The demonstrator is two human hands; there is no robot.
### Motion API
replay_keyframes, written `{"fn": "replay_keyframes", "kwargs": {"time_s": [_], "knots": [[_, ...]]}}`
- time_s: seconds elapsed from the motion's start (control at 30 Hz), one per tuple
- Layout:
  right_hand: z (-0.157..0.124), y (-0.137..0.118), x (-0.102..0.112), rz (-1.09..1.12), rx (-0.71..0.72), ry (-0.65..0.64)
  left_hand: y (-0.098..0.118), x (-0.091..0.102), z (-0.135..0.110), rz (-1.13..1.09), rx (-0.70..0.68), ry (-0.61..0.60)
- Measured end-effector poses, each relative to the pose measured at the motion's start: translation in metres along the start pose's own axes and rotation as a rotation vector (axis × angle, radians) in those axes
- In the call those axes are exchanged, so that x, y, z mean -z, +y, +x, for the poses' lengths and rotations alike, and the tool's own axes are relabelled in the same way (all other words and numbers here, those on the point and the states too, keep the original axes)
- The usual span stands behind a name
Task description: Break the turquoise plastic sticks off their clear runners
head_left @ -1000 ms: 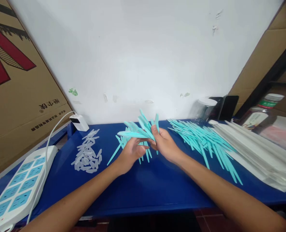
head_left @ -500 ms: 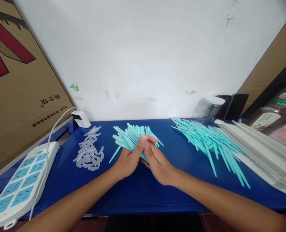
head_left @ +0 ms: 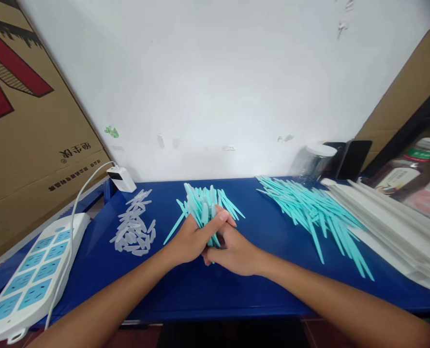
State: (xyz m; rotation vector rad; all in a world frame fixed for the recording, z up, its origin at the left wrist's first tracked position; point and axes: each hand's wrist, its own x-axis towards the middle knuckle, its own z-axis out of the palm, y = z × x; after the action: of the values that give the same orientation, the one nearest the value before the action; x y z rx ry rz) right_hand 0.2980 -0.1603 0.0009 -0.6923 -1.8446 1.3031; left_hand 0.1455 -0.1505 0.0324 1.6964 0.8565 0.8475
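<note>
My left hand (head_left: 193, 241) and my right hand (head_left: 238, 249) are closed together around a bundle of slim turquoise eyebrow razors (head_left: 196, 205) over the middle of the table. The razors fan upward out of my grip, their wider ends pointing toward the wall. My left thumb crosses over the front of the bundle, and my right fingers wrap its lower part. More turquoise razors (head_left: 230, 203) lie on the table just behind my hands. A loose pile of small translucent plastic covers (head_left: 133, 229) lies to the left of my left hand.
A big heap of turquoise razors (head_left: 309, 208) spreads at the right, beside long clear plastic sleeves (head_left: 389, 232). A lidded jar (head_left: 316, 162), a phone (head_left: 354, 159) and a bottle (head_left: 405, 169) stand behind. A power strip (head_left: 37, 275) and white charger (head_left: 121, 179) are at left on the blue table (head_left: 273, 295).
The bundle has turned more upright, its tops swinging to the right. My left thumb has moved across the bundle, while my right hand has shifted lower around it.
</note>
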Motion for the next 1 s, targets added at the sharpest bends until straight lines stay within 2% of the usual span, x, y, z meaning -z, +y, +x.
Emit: {"fn": "replay_keyframes", "kwargs": {"time_s": [0.07, 0.13, 0.2, 0.27, 0.3, 0.37, 0.4, 0.47, 0.53, 0.6, 0.7, 0.83, 0.9, 1.0], "knots": [[-0.002, -0.002, 0.004, -0.025, -0.02, -0.054, 0.005, 0.0, -0.002, 0.019, -0.041, -0.018], [-0.003, -0.005, 0.013, -0.125, 0.032, -0.086, 0.01, -0.001, -0.003, 0.037, -0.1, -0.003], [-0.002, -0.009, 0.028, -0.223, 0.123, -0.123, 0.013, -0.002, -0.003, 0.035, -0.155, 0.089], [0.002, -0.01, 0.047, -0.283, 0.199, -0.127, 0.013, -0.005, -0.003, -0.026, -0.22, 0.252], [0.004, -0.01, 0.057, -0.285, 0.267, -0.034, 0.012, -0.007, -0.002, -0.081, -0.248, 0.328], [0.008, -0.006, 0.074, -0.227, 0.269, 0.235, 0.008, -0.013, -0.002, -0.198, -0.263, 0.394], [0.01, -0.004, 0.08, -0.206, 0.254, 0.381, 0.006, -0.016, -0.002, -0.24, -0.247, 0.382], [0.013, 0.0, 0.087, -0.231, 0.219, 0.571, 0.0, -0.023, -0.004, -0.285, -0.171, 0.304], [0.014, 0.002, 0.087, -0.288, 0.206, 0.635, -0.006, -0.031, -0.007, -0.278, -0.08, 0.239], [0.013, 0.002, 0.081, -0.334, 0.214, 0.619, -0.012, -0.037, -0.01, -0.22, -0.018, 0.199], [0.008, -0.001, 0.068, -0.346, 0.272, 0.581, -0.019, -0.043, -0.012, -0.147, 0.003, 0.165], [-0.002, -0.011, 0.05, -0.272, 0.444, 0.573, -0.028, -0.048, -0.01, -0.128, 0.041, 0.157], [-0.005, -0.017, 0.043, -0.287, 0.544, 0.499, -0.031, -0.049, -0.008, -0.106, 0.041, 0.144], [-0.007, -0.025, 0.034, -0.38, 0.626, 0.3, -0.031, -0.049, -0.006, -0.06, -0.025, 0.096]]}}
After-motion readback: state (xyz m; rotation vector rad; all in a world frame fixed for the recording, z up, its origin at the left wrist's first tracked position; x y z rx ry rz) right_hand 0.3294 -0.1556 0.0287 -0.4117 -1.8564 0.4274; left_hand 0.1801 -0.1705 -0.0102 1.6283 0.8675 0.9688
